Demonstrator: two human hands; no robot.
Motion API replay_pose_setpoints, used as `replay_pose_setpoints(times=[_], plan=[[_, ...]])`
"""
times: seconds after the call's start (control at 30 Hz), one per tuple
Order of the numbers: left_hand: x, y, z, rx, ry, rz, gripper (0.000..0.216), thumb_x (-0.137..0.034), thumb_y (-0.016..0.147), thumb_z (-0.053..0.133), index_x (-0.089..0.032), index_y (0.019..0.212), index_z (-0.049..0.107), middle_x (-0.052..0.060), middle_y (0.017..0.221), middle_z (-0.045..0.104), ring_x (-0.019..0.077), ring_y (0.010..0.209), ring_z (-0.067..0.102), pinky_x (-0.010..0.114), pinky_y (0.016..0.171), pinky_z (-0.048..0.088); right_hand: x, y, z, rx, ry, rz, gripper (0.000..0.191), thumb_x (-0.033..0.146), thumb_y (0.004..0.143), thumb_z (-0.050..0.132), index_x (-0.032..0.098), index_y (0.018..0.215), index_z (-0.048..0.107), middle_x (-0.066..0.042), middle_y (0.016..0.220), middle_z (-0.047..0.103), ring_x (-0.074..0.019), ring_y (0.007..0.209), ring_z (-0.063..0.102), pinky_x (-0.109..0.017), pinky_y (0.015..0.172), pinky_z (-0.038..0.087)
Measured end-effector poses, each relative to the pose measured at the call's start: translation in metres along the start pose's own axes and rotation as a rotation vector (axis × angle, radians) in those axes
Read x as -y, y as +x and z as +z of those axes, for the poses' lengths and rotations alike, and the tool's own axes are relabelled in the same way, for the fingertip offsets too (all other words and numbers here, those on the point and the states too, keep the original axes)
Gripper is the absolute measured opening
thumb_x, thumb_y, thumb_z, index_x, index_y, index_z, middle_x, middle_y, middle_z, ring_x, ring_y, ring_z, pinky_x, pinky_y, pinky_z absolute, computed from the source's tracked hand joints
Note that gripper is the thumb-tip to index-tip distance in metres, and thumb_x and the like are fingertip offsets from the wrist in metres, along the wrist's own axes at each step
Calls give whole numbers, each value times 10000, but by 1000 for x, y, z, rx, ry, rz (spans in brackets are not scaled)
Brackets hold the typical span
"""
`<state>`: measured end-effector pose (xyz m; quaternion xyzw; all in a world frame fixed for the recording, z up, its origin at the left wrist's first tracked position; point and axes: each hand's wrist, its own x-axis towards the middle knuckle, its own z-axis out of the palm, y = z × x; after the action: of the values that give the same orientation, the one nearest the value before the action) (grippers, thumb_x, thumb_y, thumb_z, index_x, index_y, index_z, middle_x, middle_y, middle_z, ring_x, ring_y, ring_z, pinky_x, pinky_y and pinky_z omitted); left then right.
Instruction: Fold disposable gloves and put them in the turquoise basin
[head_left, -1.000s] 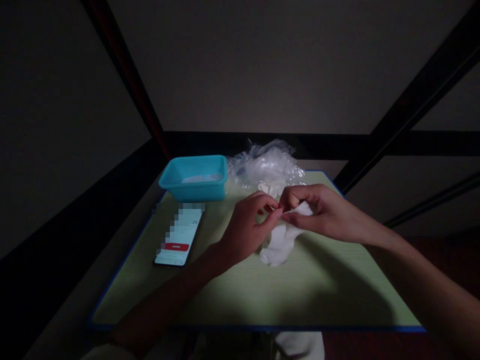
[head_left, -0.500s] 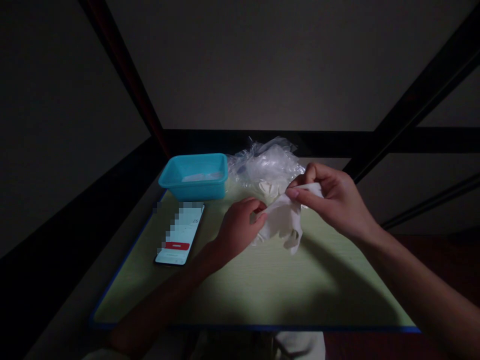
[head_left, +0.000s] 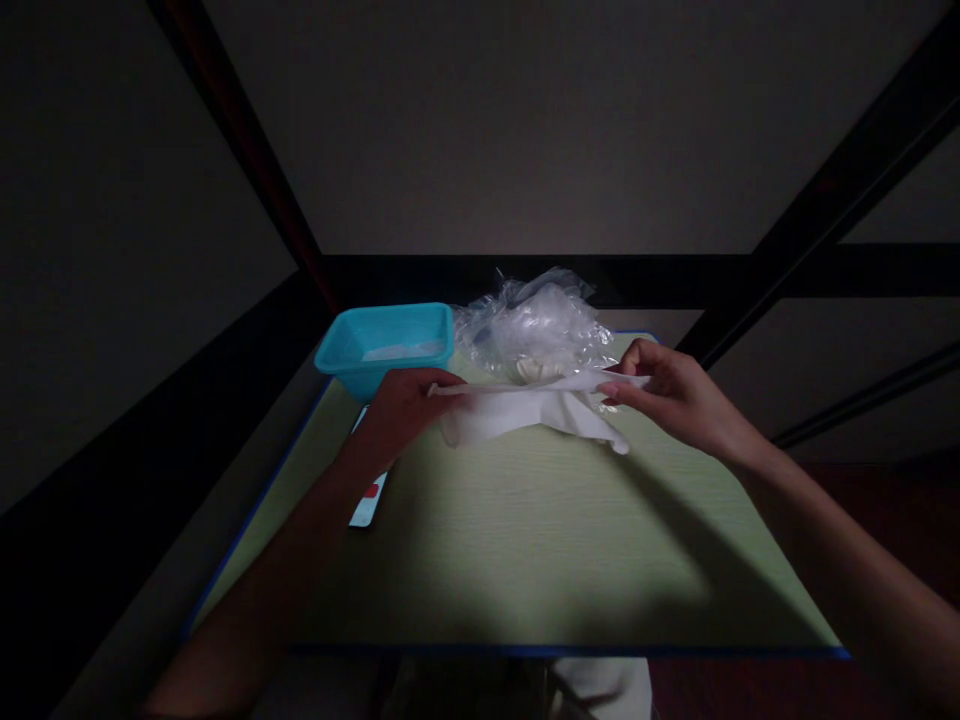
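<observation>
A thin white cloth (head_left: 517,408) is stretched sideways above the table, its lower edge hanging loose in folds. My left hand (head_left: 409,405) pinches its left end, with the fingertips partly hidden and slightly blurred. At the other end, my right hand (head_left: 670,390) holds the cloth between thumb and fingers. Just behind the cloth lies a crumpled clear plastic bag (head_left: 536,320), with some whitish material (head_left: 536,370) at its near side.
A turquoise plastic box (head_left: 360,380) with something whitish inside stands at the back left of the light green table (head_left: 525,560), which has a blue edge. A phone (head_left: 367,505) lies partly hidden under my left arm. A wall rises behind the table.
My left hand has moved left and slightly up, away from my right hand, drawing the bunched cloth out wide. The right hand has shifted slightly right. My left arm now covers much of the phone.
</observation>
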<state>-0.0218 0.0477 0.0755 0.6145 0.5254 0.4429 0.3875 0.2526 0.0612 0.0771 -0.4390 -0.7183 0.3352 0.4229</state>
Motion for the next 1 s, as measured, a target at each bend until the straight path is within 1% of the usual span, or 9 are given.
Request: replay_pose_setpoints(times=[0.17,0.3,0.4,0.47,0.63,0.7,0.83,0.93,1.0], plan=[[-5,1,7,-11,-518,-171,57,-165,641,630,-142,590,616,-7,596,615,112,556,566,214,544,440,-2,-4,20,-161,148,30,378,482,685,691,224,682,415,15,667,581,-160,652,619,-290,573,503],[-4,-1,16,1,-715,-234,54,-142,621,648,-139,588,606,-17,596,614,94,542,567,192,529,460,-8,2,31,-316,296,53,380,477,667,693,241,719,400,41,640,595,-134,606,611,-293,607,515],[-2,-3,19,-1,-740,-274,59,-162,639,660,-141,614,611,-11,612,627,102,547,577,206,536,472,-12,7,32,-378,324,49,372,456,649,703,244,720,405,58,615,577,-115,565,581,-266,568,497],[0,-2,21,-59,-742,-265,66,-168,643,667,-141,624,611,-16,599,617,104,551,572,211,552,471,-13,8,31,-364,314,47,358,444,652,701,242,714,412,57,619,574,-114,567,575,-263,563,492],[7,13,27,-300,-689,-84,119,-188,668,656,-144,588,579,-43,528,531,84,530,488,182,516,382,-16,4,33,-330,230,26,343,469,680,686,230,699,441,47,659,547,-127,637,592,-286,619,510],[11,22,30,-365,-644,-19,168,-209,670,652,-152,563,537,-52,520,489,80,518,444,185,495,343,-18,4,35,-333,245,24,370,500,670,689,228,703,440,57,660,527,-119,629,587,-289,637,518],[16,32,36,-384,-557,34,204,-264,651,648,-160,569,493,-63,523,434,71,489,376,193,465,300,-22,6,39,-358,347,64,422,550,669,667,242,747,389,67,649,573,-118,592,600,-296,621,526],[15,30,41,-354,-527,54,238,-337,649,654,-162,601,500,-65,525,423,71,480,360,195,447,279,-25,10,44,-463,330,75,392,550,716,607,250,777,361,73,626,576,-113,541,572,-273,554,501],[13,25,45,-347,-521,74,274,-381,648,661,-167,613,494,-66,527,413,71,480,349,195,440,269,-27,13,48,-554,260,76,335,514,760,555,251,786,349,74,617,550,-113,531,548,-254,519,462]])
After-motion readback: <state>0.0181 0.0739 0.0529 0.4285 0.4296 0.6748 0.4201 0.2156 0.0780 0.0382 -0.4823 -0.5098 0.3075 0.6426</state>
